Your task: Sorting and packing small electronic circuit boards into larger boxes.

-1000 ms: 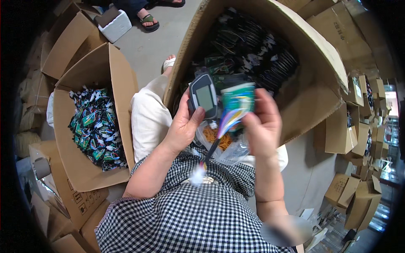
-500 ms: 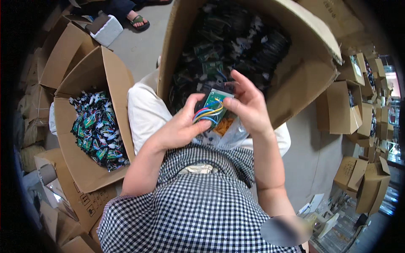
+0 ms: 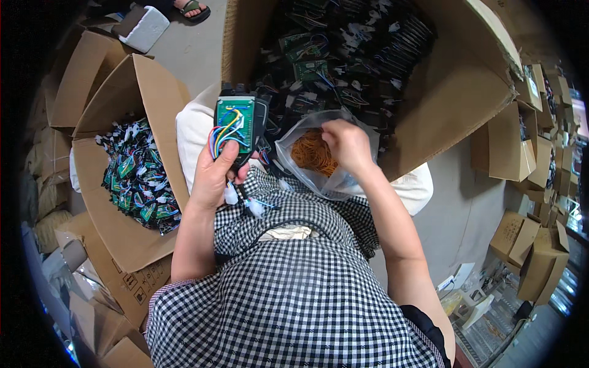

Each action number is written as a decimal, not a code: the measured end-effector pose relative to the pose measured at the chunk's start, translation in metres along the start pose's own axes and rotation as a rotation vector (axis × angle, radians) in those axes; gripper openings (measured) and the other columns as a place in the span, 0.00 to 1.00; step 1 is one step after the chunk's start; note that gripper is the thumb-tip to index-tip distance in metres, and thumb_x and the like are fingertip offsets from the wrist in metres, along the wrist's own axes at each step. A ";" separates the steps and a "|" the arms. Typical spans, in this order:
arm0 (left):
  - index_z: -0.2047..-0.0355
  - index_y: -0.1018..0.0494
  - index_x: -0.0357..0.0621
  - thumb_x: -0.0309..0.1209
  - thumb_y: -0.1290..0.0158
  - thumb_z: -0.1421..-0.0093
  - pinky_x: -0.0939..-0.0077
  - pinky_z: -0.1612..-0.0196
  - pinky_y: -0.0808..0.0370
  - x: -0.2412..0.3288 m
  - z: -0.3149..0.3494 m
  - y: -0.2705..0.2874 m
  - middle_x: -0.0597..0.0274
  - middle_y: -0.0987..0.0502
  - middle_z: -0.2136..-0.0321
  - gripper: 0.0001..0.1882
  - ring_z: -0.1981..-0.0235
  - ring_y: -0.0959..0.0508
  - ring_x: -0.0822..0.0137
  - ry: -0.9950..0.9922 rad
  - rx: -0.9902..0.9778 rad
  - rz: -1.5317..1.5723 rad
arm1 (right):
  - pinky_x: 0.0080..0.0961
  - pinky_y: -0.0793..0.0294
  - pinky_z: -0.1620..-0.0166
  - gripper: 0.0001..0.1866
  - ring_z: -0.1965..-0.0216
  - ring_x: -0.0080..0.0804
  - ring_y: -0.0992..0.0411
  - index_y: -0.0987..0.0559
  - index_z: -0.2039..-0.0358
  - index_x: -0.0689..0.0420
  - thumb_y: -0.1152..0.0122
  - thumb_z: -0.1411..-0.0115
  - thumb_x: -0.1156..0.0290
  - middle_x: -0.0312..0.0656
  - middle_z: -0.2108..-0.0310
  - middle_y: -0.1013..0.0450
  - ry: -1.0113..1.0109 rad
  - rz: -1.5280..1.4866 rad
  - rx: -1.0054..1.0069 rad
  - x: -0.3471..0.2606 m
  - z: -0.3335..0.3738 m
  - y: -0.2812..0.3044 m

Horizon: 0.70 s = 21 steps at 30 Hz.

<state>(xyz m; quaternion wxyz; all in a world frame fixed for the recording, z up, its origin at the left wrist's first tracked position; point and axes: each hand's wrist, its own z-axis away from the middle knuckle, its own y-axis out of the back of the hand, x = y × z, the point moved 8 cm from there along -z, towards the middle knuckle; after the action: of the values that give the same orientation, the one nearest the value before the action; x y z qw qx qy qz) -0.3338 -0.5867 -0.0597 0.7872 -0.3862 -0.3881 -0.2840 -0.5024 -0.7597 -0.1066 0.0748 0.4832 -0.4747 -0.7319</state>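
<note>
My left hand (image 3: 213, 175) is closed around a green circuit board (image 3: 248, 116) backed by black plastic parts. Red, yellow, blue and white wires loop over the board beneath my thumb, and white connectors (image 3: 255, 208) dangle below that hand. Over a clear plastic bag (image 3: 338, 191) on my right, the fingers of my right hand (image 3: 351, 146) are pinched together beside a clump of orange rubber bands (image 3: 311, 153). Whatever lies between those fingertips is too small to make out.
A big cardboard box (image 3: 454, 104) full of black parts with green boards stands before me. At left, another carton (image 3: 113, 230) holds a heap of wired boards (image 3: 138, 178). More cartons (image 3: 503, 144) line the right side. A person's sandalled foot (image 3: 193, 9) shows at the top.
My left hand has moved left with the circuit board. My right hand has left the board and come down to the bag of rubber bands, its fingers drawn together.
</note>
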 end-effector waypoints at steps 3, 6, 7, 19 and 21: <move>0.57 0.33 0.38 0.41 0.49 0.38 0.88 0.83 0.38 0.003 0.000 -0.003 0.56 0.24 0.70 0.18 0.82 0.31 0.78 -0.042 0.022 -0.095 | 0.36 0.26 0.67 0.04 0.70 0.40 0.26 0.26 0.74 0.53 0.48 0.52 0.73 0.40 0.71 0.29 0.252 0.460 0.115 0.012 0.006 -0.031; 0.55 0.34 0.39 0.40 0.48 0.38 0.88 0.82 0.37 0.004 0.001 -0.006 0.58 0.23 0.69 0.19 0.81 0.31 0.78 -0.078 0.037 -0.121 | 0.36 0.27 0.68 0.03 0.71 0.41 0.26 0.25 0.75 0.53 0.46 0.51 0.73 0.40 0.72 0.28 0.199 0.515 0.133 0.024 0.004 -0.031; 0.55 0.34 0.40 0.40 0.48 0.38 0.88 0.82 0.37 0.005 0.001 -0.005 0.58 0.23 0.69 0.18 0.81 0.30 0.78 -0.081 0.040 -0.131 | 0.36 0.27 0.68 0.03 0.71 0.41 0.26 0.25 0.75 0.53 0.46 0.51 0.73 0.40 0.72 0.28 0.201 0.517 0.133 0.025 0.006 -0.027; 0.48 0.39 0.43 0.32 0.46 0.40 0.81 0.72 0.25 -0.025 -0.005 -0.062 0.59 0.25 0.65 0.21 0.71 0.21 0.67 0.200 -0.283 0.124 | 0.16 0.28 0.72 0.01 0.77 0.18 0.28 0.22 0.77 0.63 0.39 0.52 0.82 0.38 0.77 0.23 -0.088 -0.566 0.345 -0.044 0.030 0.062; 0.48 0.38 0.43 0.33 0.45 0.41 0.80 0.72 0.25 -0.027 -0.003 -0.078 0.60 0.25 0.64 0.22 0.71 0.22 0.68 0.242 -0.370 0.106 | 0.14 0.30 0.72 0.02 0.77 0.17 0.29 0.23 0.77 0.63 0.40 0.53 0.83 0.35 0.78 0.25 -0.058 -0.419 0.306 -0.060 0.030 0.065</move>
<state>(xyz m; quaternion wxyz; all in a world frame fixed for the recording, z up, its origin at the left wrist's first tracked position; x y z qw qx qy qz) -0.4053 -0.6276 -0.0528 0.7576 -0.5068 -0.2112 -0.3530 -0.5172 -0.7420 -0.0165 -0.1657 0.5555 -0.4714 -0.6646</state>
